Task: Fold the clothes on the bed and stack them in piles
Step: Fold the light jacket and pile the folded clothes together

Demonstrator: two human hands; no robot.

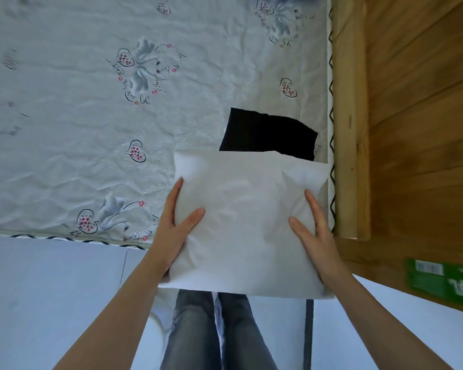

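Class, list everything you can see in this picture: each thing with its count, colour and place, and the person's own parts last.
Folded white garment: one, white, held over the bed's near right corner.
Folded black garment: one, black, on the bed behind the white one.
Bed sheet: one, pale grey with heart and swan prints, covering the bed.
Wooden bed frame: one, light brown, right of the sheet.
Green box: one, green, lower right.
Jeans: one pair, grey-blue, below.
Left hand: grips the garment's left edge.
Right hand: grips its right edge.

A bed (64, 129) is filling most of the view, its pale sheet showing hearts and grey flowers, with zigzag trim running along the edge. A wooden bed frame (348, 129) and plank wall (425, 116) are standing to the right. Pale floor (38, 289) is lying below, in soft daylight.
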